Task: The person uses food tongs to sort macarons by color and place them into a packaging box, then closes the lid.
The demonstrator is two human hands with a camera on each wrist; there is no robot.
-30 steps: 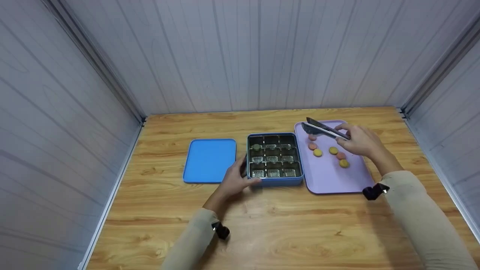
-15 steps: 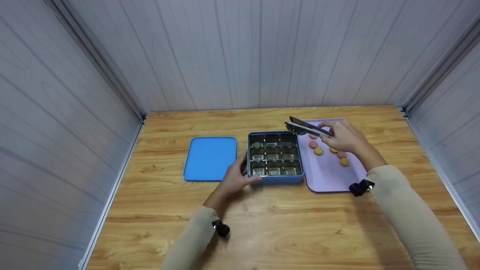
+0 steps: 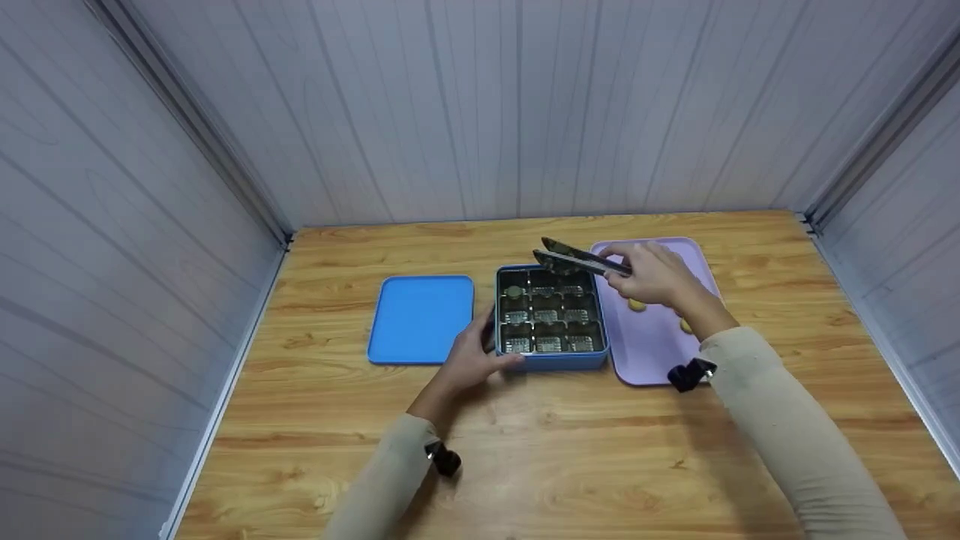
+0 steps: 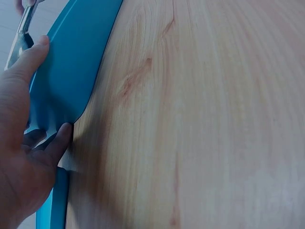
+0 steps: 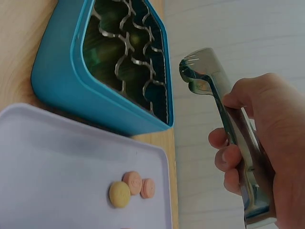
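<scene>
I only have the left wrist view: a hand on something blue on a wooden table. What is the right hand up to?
Observer: The right hand grips metal tongs, with their tips above the far edge of the blue box that the left hand holds.
Operator: Anything in that box?
Observer: It has nine compartments. One green round piece lies in the far left one, and the rest look empty.
Operator: What's next to it?
Observer: A lilac tray on the box's right carries small round pieces, among them a yellow one and two pinkish ones.
</scene>
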